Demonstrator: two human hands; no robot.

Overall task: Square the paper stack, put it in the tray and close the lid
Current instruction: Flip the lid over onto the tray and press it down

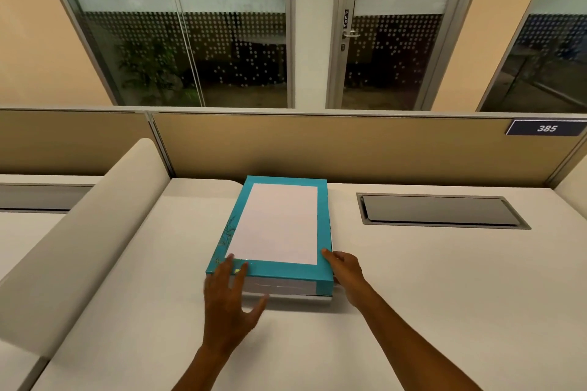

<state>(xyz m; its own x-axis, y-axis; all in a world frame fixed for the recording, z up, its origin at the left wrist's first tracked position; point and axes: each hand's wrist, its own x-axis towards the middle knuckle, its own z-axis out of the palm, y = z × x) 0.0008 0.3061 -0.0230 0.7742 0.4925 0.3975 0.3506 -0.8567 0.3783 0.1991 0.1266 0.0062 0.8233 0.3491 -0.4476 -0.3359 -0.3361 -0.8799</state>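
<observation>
A teal lid (276, 273) with a large white centre panel lies flat on the tray, in the middle of the desk. Under its near edge I see the white side of the paper stack (279, 287), and below that the thin white rim of the tray (295, 298). My left hand (227, 305) rests with spread fingers on the lid's near left corner, thumb out toward the tray's front. My right hand (346, 273) holds the near right corner, thumb on top and fingers down the side.
The white desk (413, 295) has a grey metal cable hatch (441, 209) set into it at the back right. A tan partition (349, 146) runs behind the box. A rounded beige divider (95, 232) borders the desk on the left.
</observation>
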